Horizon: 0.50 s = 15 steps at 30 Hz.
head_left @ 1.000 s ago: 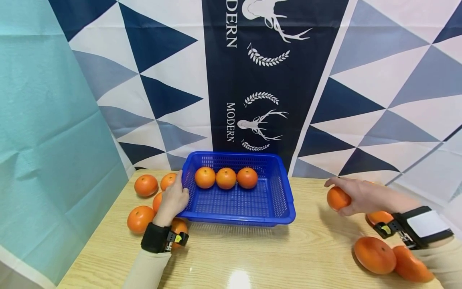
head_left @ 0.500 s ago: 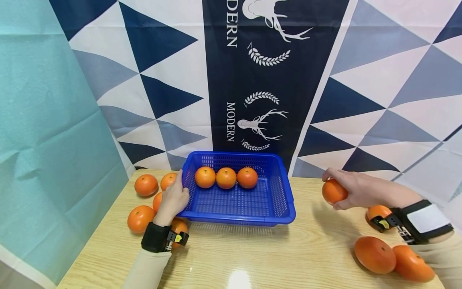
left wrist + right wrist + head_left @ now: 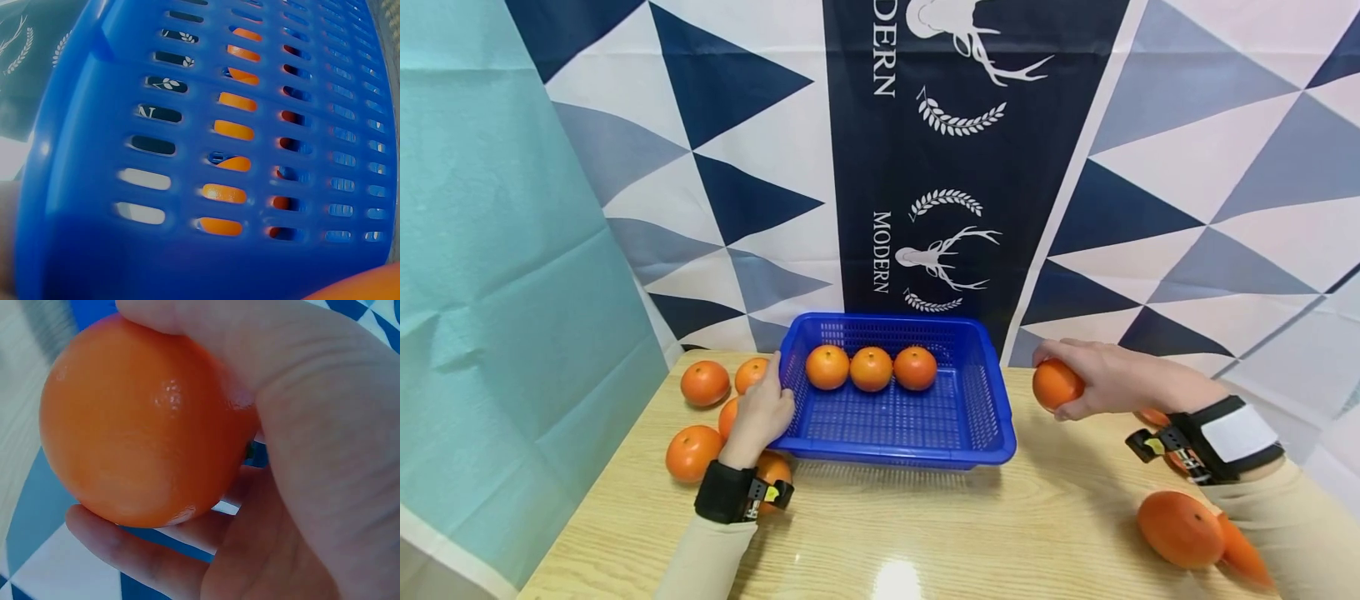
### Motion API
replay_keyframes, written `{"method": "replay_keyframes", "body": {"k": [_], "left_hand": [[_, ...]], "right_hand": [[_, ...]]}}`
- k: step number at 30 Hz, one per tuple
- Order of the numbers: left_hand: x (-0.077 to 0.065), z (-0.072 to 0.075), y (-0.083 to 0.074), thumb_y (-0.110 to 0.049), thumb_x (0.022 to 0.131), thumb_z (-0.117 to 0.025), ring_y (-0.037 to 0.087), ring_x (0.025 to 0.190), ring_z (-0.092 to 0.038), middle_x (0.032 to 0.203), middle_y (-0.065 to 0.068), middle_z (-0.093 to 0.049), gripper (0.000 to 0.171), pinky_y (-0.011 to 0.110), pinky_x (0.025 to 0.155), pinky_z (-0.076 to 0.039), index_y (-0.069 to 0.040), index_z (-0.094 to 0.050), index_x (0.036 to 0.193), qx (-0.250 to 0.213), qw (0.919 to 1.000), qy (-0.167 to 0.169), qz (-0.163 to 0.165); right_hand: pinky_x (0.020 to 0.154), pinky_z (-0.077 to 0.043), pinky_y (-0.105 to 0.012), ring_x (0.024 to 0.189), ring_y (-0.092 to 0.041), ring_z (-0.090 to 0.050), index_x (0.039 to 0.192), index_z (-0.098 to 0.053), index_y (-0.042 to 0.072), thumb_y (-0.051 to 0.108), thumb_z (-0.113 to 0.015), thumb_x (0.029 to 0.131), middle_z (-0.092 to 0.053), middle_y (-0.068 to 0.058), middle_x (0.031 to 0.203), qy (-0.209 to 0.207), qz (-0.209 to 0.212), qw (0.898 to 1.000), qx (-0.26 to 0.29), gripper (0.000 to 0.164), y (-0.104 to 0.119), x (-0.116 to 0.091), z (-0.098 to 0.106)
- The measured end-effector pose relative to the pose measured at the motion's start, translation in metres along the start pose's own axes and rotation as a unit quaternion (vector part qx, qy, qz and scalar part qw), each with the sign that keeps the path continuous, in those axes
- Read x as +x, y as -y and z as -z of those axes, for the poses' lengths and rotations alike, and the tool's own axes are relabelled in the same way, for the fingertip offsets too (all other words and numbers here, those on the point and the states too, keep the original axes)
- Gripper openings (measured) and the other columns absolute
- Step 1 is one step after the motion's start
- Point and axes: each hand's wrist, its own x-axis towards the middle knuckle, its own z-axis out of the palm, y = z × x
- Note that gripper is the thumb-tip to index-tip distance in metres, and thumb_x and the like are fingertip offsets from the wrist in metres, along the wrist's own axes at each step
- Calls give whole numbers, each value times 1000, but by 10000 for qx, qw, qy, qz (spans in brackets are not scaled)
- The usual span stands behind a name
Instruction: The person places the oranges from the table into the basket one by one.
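This place is looking like a small draped-off recording corner. A printed drape (image 3: 865,167) is hanging behind the table (image 3: 835,537), showing blue and grey triangles, stag heads and the word MODERN, while a plain teal sheet (image 3: 505,275) is closing off the left side. The table is showing a pale wood grain, and two wrist cameras (image 3: 781,495) are suggesting a filming spot (whether a home, an office or a lab is lying beyond, I cannot tell).

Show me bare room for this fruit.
Bare: front half of the blue basket, before its three fruit; the table in front of the basket, up to fruit at right. Crowded: left of the basket, where loose fruit cluster by the left hand.
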Motion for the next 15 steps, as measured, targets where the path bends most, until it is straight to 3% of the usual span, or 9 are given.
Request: {"method": "replay_keyframes", "body": {"k": [6,15], "left_hand": [[12,-8,15,-24,113,-46,51,124,-74,167,32,-56,77,73,112,-57,-9,-15,182,-22,9998,174,75],[13,-7,14,-23,113,-45,50,124,-74,167,32,-55,76,73,113,-56,-9,-15,182,-15,9998,178,93]], "right_hand": [[78,-55,-32,99,-16,-65,131,-65,17,33,-98,82,-73,-5,121,-139,253,9996,-14,61,16,18,4],[79,-56,-33,99,-18,-66,134,-64,17,34,-95,86,-72,-6,121,15,402,9991,121,60,41,42,8]]}}
